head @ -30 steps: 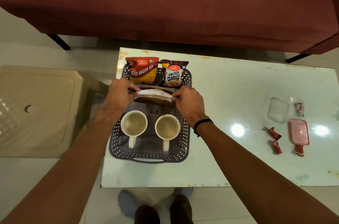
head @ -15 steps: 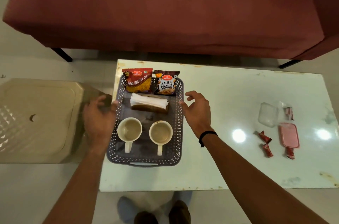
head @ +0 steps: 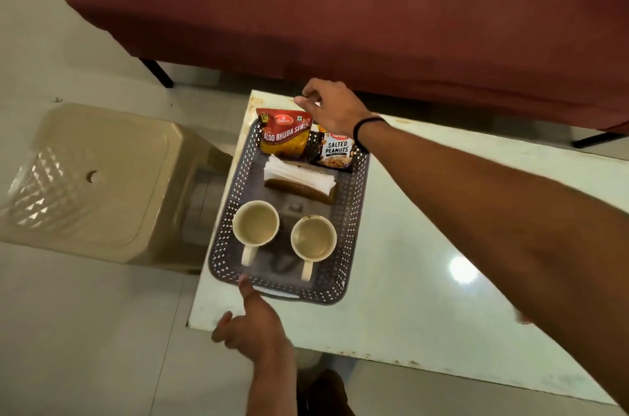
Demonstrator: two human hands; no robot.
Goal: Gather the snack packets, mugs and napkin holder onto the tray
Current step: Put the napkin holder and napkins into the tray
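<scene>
Glass table (head: 425, 245): right hand (head: 335, 109) outstretched beyond tray (head: 357, 197).

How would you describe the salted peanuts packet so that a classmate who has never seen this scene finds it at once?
Start at the pale glass-topped table and find the grey perforated plastic tray at its left end. At the tray's far end two snack packets stand; the dark brown salted peanuts packet is the right one. Its neighbour, the red and yellow aloo bhujia packet, is brighter and taller.
</scene>
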